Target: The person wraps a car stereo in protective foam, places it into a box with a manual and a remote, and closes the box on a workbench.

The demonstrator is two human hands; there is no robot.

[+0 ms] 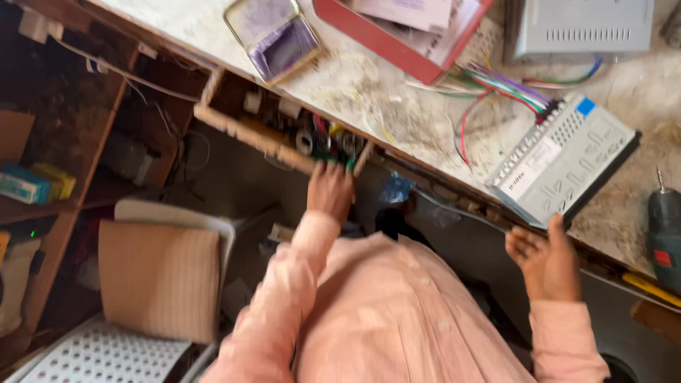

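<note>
Clearly the work is at an early point: the left hand [330, 190] is reaching into a pulled-out wooden drawer [280, 138] under the bench edge, its fingers buried among small parts, tape rolls and bits of wire, so I cannot tell how far it is open or whether it has hold of anything. The right hand [545, 261] rests at the near corner of a silver car stereo unit [564, 162], thumb and fingers loosely curled against its edge, steadying it more than gripping it. That unit lies flat on the dusty workbench [397, 113], partly over the front edge, with its bundle of coloured wires [496, 89] trailing loose from the back and joined to nothing visible. Judging by this, the wiring is yet to be done. Nearby sit 1 open tin [273, 39], a red tray [404, 39] of papers, a grey box [582, 28], and a cordless drill [665, 227], untouched, at the right.
</note>
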